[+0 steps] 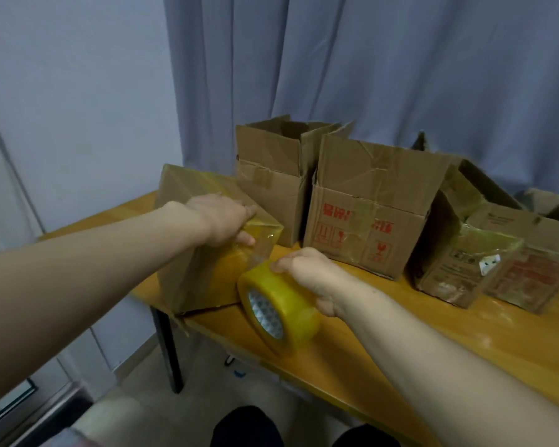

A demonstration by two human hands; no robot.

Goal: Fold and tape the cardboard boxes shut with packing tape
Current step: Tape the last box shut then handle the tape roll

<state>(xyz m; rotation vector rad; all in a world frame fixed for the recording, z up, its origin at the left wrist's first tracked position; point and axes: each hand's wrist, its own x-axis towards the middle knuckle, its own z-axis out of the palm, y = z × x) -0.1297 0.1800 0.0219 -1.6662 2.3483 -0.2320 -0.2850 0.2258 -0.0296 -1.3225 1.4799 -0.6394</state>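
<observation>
Two hands are at work in the middle of the frame. My left hand (221, 217) grips the top near corner of the closed box (188, 269), fingers curled over the upper edge and thumb pressed on the front face. That box stands at the left end of the table (433, 333), its near bottom corner reaching past the table's edge. It already has yellowish tape across its top and down its front.

My right hand (310, 275) holds the tape roll (281, 312) just right of and below the box, fingers wrapped over the roll's outer band, with the core facing the lower left of the frame. A clear strip of tape (262, 243) runs from the roll up to the box corner under my left thumb.

Behind, in the upper centre, an open box (268, 162) stands with its flaps up. Beside it to the right is a red-printed box (362, 214), one flap raised. Further right lie two taped boxes (459, 262), touching each other. A grey-blue curtain (368, 59) hangs behind the table.
</observation>
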